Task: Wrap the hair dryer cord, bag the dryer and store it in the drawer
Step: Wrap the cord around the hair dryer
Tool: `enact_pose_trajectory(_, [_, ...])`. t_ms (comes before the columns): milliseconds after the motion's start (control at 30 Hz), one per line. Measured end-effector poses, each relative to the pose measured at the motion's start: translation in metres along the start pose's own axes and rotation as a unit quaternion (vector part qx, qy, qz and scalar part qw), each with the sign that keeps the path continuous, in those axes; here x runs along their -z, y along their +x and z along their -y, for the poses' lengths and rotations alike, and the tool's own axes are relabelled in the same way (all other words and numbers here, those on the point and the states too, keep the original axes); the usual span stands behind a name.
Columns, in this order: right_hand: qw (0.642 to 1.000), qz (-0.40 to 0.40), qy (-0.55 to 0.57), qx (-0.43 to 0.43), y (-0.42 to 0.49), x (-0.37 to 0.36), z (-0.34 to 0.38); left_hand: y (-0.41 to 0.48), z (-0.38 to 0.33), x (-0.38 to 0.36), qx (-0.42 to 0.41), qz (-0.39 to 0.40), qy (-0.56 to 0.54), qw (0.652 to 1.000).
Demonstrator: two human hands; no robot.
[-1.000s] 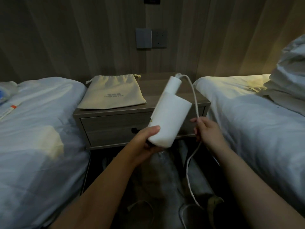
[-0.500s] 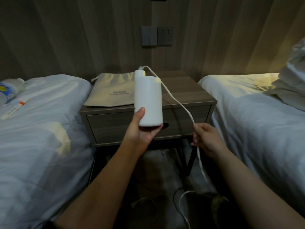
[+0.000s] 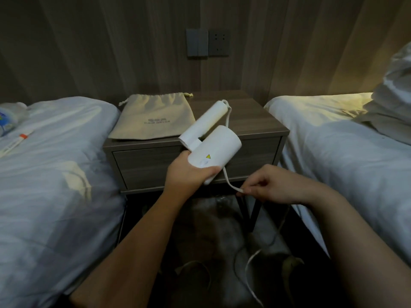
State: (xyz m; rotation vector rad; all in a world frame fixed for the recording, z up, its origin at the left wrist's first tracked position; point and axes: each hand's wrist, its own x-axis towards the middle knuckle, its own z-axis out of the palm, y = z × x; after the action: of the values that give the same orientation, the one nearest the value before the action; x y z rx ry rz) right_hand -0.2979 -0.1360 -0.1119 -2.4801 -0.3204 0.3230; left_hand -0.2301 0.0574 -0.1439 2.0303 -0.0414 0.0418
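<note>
My left hand (image 3: 189, 174) grips the white hair dryer (image 3: 213, 144) by its barrel, in front of the nightstand, with the folded handle pointing up and left. The white cord (image 3: 229, 183) leaves the handle's end, passes behind the barrel and runs down to my right hand (image 3: 266, 185), which pinches it just below the dryer. The rest of the cord hangs to the floor. A beige drawstring bag (image 3: 153, 118) lies flat on the nightstand's top. The drawer (image 3: 151, 165) under it is closed.
The wooden nightstand (image 3: 262, 121) stands between two beds with white bedding, the left bed (image 3: 51, 174) and the right bed (image 3: 347, 156). A wall socket (image 3: 219, 43) is above it. Slippers and loose cord lie on the dark floor below.
The dryer has turned from upright to tilted, with its folded handle now in view. My right hand has moved up and closer to the dryer, still pinching the cord.
</note>
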Motion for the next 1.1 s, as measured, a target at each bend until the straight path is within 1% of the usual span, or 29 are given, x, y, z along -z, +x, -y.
enact_pose_trajectory(100, [0.996,0.081,0.039,0.023,-0.011,0.011,-0.001,-0.001,0.001,0.001,-0.055,0.036,0.088,0.994])
enact_pose_trajectory(133, [0.994,0.090,0.042,0.033,-0.012,0.013,-0.004,-0.001,0.001,0.002,-0.077,0.044,0.137,0.987])
enact_pose_trajectory(200, [0.995,0.075,0.042,0.052,-0.015,0.018,-0.009,-0.002,0.002,0.001,-0.114,0.061,0.233,0.964])
enact_pose_trajectory(233, [0.995,0.061,0.050,0.052,-0.016,0.021,-0.011,-0.002,0.004,0.001,-0.128,0.071,0.261,0.954])
enact_pose_trajectory(300, [0.995,0.026,0.091,0.041,-0.016,0.022,-0.013,-0.004,0.005,-0.001,-0.153,0.098,0.279,0.943])
enact_pose_trajectory(367, [0.991,-0.041,0.126,0.028,-0.013,0.022,-0.013,-0.006,0.007,-0.002,-0.182,0.123,0.297,0.929])
enact_pose_trajectory(433, [0.986,-0.112,0.122,0.000,-0.009,0.019,-0.013,-0.006,0.009,-0.001,-0.211,0.146,0.314,0.914])
enact_pose_trajectory(533, [0.977,-0.201,0.045,-0.051,-0.004,0.015,-0.016,-0.008,0.013,-0.001,-0.251,0.177,0.330,0.892])
enact_pose_trajectory(633, [0.967,-0.230,-0.074,-0.076,-0.002,0.015,-0.017,-0.010,0.016,-0.001,-0.285,0.198,0.343,0.873])
enact_pose_trajectory(700, [0.964,-0.228,-0.111,-0.082,-0.001,0.014,-0.018,-0.011,0.017,-0.002,-0.292,0.216,0.349,0.864])
enact_pose_trajectory(767, [0.975,-0.194,-0.088,-0.071,-0.002,0.017,-0.020,-0.009,0.017,-0.001,-0.290,0.237,0.353,0.857])
enact_pose_trajectory(833, [0.990,-0.129,-0.045,-0.033,-0.008,0.023,-0.024,-0.008,0.018,-0.001,-0.290,0.256,0.356,0.851])
enact_pose_trajectory(900, [0.996,-0.060,-0.066,0.002,-0.015,0.030,-0.029,-0.007,0.019,-0.002,-0.287,0.276,0.360,0.844])
enact_pose_trajectory(933, [0.996,-0.040,-0.082,0.004,-0.016,0.032,-0.032,-0.007,0.020,-0.002,-0.286,0.283,0.364,0.840])
enact_pose_trajectory(967, [0.995,-0.038,-0.089,0.003,-0.016,0.034,-0.037,-0.007,0.020,-0.004,-0.287,0.289,0.367,0.836])
enact_pose_trajectory(1033, [0.994,-0.081,-0.067,-0.004,-0.012,0.032,-0.044,-0.009,0.020,-0.007,-0.292,0.295,0.361,0.835])
enact_pose_trajectory(1100, [0.990,-0.143,0.014,-0.017,-0.007,0.026,-0.049,-0.012,0.019,-0.010,-0.295,0.306,0.339,0.839])
